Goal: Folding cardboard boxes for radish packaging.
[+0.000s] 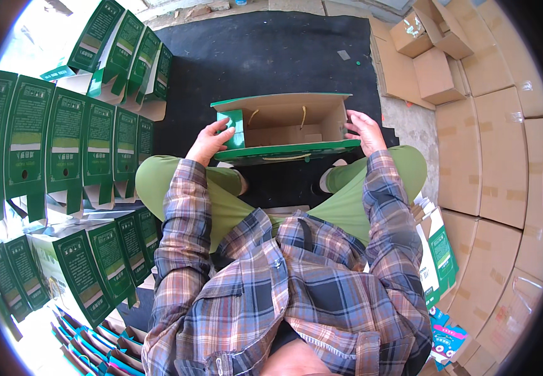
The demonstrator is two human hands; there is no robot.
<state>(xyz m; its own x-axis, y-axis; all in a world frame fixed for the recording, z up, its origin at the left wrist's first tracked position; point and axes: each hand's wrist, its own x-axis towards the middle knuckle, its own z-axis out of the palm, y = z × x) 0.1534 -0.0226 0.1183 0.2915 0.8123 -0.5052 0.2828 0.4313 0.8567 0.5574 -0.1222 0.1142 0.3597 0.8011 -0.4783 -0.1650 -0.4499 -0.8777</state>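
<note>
A green cardboard gift box (303, 150) lies between my hands with its long opening facing up, showing a bare brown inside. Two yellowish cord handles (304, 118) show inside it, and another cord runs along the near panel. At its left end a green flap (236, 119) is folded inward. My left hand (209, 139) grips that end, thumb and fingers against the flap and edge. At the opposite end, my right hand (365, 130) curls its fingers over the right edge. The box's underside is hidden.
Rows of similar green boxes (66, 141) are stacked at left. Blue-edged folded cartons (90, 348) lie at lower left. Brown cartons (502, 156) line the right, with open ones (437, 75) at far right. A black mat (259, 56) covers the floor ahead.
</note>
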